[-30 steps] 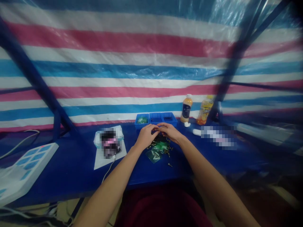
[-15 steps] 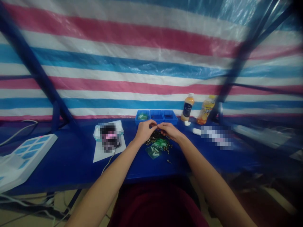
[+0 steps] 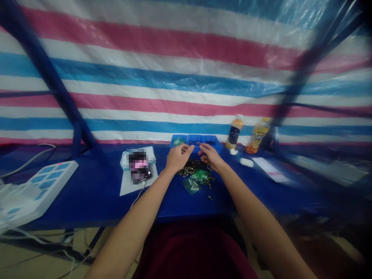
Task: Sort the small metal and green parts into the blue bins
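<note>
My left hand (image 3: 178,158) hovers just in front of three joined blue bins, its fingers loosely curled and the thumb apart from them. Facing it, my right hand (image 3: 212,158) has its fingers bent and spread, and no object shows in either hand. The left bin (image 3: 173,142) contains something green in plastic; tiny pieces lie in or above the middle bin (image 3: 192,138), and dark bits are in the right bin (image 3: 216,142). Below my hands is a heap of brass-coloured screw-like parts (image 3: 188,167), with a green plastic bag (image 3: 201,176) and a clear bag of white pegs (image 3: 192,186).
A loose screw (image 3: 210,197) lies near the front edge. Two drink bottles (image 3: 234,133) stand at the back right, near a white case (image 3: 246,162) and a phone (image 3: 269,169). Left are a partly blurred device with a cable (image 3: 147,174) and a white power strip (image 3: 43,186).
My fingertips, which met over the heap in front of the bins, have come apart. A small brass-coloured spot now shows at the middle bin. The view has shifted slightly left.
</note>
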The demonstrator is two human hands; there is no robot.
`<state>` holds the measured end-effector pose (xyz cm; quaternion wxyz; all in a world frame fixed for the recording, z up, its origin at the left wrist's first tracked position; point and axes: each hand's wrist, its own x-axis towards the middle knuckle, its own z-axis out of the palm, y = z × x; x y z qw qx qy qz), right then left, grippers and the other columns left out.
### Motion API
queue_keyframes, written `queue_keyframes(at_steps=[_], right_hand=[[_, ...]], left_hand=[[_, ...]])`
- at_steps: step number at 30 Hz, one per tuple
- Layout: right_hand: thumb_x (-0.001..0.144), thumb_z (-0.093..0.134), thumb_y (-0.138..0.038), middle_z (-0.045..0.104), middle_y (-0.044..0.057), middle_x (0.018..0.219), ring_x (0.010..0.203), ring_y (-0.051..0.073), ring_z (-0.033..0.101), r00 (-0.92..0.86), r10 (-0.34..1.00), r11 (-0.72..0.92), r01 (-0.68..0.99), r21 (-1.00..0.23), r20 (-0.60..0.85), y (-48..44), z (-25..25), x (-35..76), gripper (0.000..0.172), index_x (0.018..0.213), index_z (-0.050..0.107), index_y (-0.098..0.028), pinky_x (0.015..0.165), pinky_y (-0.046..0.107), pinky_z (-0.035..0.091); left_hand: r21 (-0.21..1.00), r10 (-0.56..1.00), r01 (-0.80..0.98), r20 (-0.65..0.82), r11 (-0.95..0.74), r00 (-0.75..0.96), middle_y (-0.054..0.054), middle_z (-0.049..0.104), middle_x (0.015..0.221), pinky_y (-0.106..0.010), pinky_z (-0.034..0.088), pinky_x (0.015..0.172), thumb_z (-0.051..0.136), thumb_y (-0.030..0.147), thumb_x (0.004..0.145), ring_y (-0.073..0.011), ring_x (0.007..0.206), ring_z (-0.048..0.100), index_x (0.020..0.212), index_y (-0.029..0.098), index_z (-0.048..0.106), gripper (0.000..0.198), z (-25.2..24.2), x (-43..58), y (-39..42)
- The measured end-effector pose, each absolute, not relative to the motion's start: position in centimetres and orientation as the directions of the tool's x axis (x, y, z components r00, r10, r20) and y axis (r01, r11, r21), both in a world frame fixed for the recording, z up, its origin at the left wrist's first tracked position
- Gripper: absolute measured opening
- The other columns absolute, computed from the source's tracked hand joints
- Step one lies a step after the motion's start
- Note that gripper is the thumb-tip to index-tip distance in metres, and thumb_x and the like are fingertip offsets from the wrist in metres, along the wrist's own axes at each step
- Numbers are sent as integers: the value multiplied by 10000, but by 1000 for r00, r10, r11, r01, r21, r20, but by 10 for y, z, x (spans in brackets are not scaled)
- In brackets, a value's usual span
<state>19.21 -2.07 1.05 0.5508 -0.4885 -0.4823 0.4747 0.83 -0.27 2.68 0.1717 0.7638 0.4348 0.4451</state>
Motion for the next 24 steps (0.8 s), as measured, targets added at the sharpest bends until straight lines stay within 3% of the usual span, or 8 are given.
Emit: queue_keyframes(at_steps=[2, 4, 7, 9, 15, 21, 24], right_hand=[[836, 607, -538, 627, -4, 729, 437, 88, 435, 193, 979, 55, 56, -997, 65, -17, 11, 198, 534, 1257, 511, -224, 409, 218, 262], [863, 576, -510, 638, 9, 703, 474, 110, 472, 253, 961, 39, 291, -956, 116, -15, 10, 209, 479, 1225, 572, -197, 455, 234, 344], [847, 601, -344, 698, 39, 780, 721, 174, 618, 202, 939, 57, 707, -705, 278, -18, 8, 229, 238, 1002, 713, -203, 676, 273, 470], [835, 581, -237, 736, 48, 904, 854, 198, 650, 65, 964, 99, 812, -575, 257, -20, 6, 239, 214, 967, 748, -213, 794, 290, 485], [826, 548, -150, 738, 60, 1080, 1014, 225, 651, -214, 964, 264, 856, -445, 161, -22, -1, 245, 323, 1054, 766, -218, 933, 306, 463], [792, 634, -168, 731, 70, 859, 820, 232, 640, -194, 946, 301, 823, -483, 259, -16, -11, 244, 156, 805, 775, -232, 823, 319, 464], [781, 637, -161, 698, 79, 865, 789, 206, 606, -142, 959, 254, 820, -514, 246, -14, -16, 244, 115, 766, 742, -204, 804, 293, 443]], left_hand=[[647, 846, 584, 515, -491, 141, -39, 733, 842, -324, 512, 779, 524, 589, 879, -217, 810, 679, 864, 234, 707, 400, 28, 6, 0], [636, 867, 641, 488, -430, 99, -35, 739, 865, -333, 505, 782, 543, 557, 875, -232, 840, 679, 868, 248, 710, 352, 28, 4, 2], [616, 894, 692, 437, -377, 99, -34, 746, 928, -339, 500, 792, 553, 511, 877, -246, 891, 678, 907, 267, 716, 295, 27, 4, 4], [600, 907, 716, 405, -356, 111, -29, 748, 957, -337, 500, 797, 560, 498, 872, -249, 909, 678, 930, 279, 717, 276, 25, 4, 4], [527, 889, 745, 414, -409, 195, -25, 745, 1003, -321, 497, 809, 568, 471, 866, -238, 931, 672, 915, 276, 718, 251, 19, 4, 6], [535, 846, 687, 478, -493, 235, -51, 748, 928, -359, 506, 753, 609, 447, 850, -267, 847, 674, 847, 257, 721, 221, 12, 4, 12], [538, 830, 659, 495, -525, 257, -51, 746, 889, -351, 509, 738, 635, 426, 839, -257, 810, 673, 827, 253, 718, 192, 8, 5, 14]])
